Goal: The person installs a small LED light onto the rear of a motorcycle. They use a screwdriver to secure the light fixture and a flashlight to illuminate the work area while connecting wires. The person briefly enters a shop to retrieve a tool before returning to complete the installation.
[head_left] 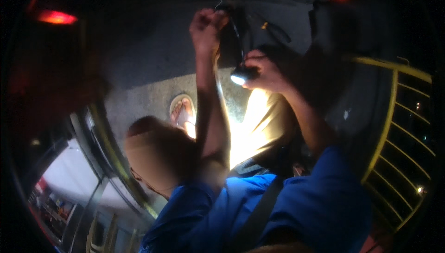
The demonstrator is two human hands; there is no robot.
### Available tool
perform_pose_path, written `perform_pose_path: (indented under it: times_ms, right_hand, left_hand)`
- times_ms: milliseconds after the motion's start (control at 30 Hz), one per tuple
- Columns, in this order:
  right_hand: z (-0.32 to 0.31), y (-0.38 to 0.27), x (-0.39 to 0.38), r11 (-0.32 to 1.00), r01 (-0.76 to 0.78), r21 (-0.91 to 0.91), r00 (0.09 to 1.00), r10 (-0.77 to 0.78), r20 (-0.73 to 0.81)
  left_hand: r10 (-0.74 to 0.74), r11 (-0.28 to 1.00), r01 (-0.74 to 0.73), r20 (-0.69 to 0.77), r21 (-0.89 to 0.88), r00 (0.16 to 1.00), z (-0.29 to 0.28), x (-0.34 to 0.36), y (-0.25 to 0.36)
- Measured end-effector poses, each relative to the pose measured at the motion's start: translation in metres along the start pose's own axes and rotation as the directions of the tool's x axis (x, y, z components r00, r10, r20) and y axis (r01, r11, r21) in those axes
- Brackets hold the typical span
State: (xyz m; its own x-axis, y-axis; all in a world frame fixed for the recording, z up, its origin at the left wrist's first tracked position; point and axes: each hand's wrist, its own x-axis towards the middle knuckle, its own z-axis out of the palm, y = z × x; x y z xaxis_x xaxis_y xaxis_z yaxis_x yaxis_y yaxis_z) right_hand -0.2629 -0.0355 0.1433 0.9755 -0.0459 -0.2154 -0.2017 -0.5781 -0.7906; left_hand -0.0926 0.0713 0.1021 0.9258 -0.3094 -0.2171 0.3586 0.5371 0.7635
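Note:
My left hand (208, 25) is raised at top centre, fingers pinched on a small dark item I cannot make out, beside a thin pale wire (219, 3). A dark cord (238, 32) runs down from there toward my right hand (262, 72), which grips a small black lamp (239, 78), lit and shining white onto my khaki trouser leg (255, 118). A black-and-yellow hand tool (273, 30) lies on the dark surface beyond the hands. My sandalled foot (183, 109) rests on pale ground below my left forearm.
A yellow railing (394, 100) stands at the right. Metal framing (95, 128) and a white panel (69, 165) are at the lower left. Red lights (58, 17) glow at the upper left and upper right. Much of the surroundings is dark.

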Motion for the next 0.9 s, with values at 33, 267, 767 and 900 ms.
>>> perform_pose_path:
  times_ms: [33, 267, 767, 900]
  right_hand:
    - [0.003, 0.000, 0.002, 0.999, -0.027, 0.042, 1.000, 0.026, 0.014]
    - [-0.005, -0.008, 0.007, 0.995, -0.030, 0.093, 0.996, 0.022, 0.083]
    - [-0.009, -0.019, 0.014, 0.992, -0.113, 0.049, 0.972, 0.100, 0.214]
    - [-0.010, -0.012, 0.014, 0.995, -0.087, 0.050, 0.975, 0.075, 0.211]
  left_hand:
    - [-0.002, 1.000, 0.001, -0.011, -0.016, 1.000, -0.004, -0.001, 0.003]
    - [-0.001, 0.994, 0.003, 0.019, -0.106, 1.000, -0.005, -0.002, 0.007]
    - [0.002, 0.999, -0.002, 0.002, -0.047, 1.000, -0.010, -0.001, 0.011]
    - [-0.016, 0.997, 0.015, -0.019, -0.081, 1.000, -0.007, -0.004, 0.010]
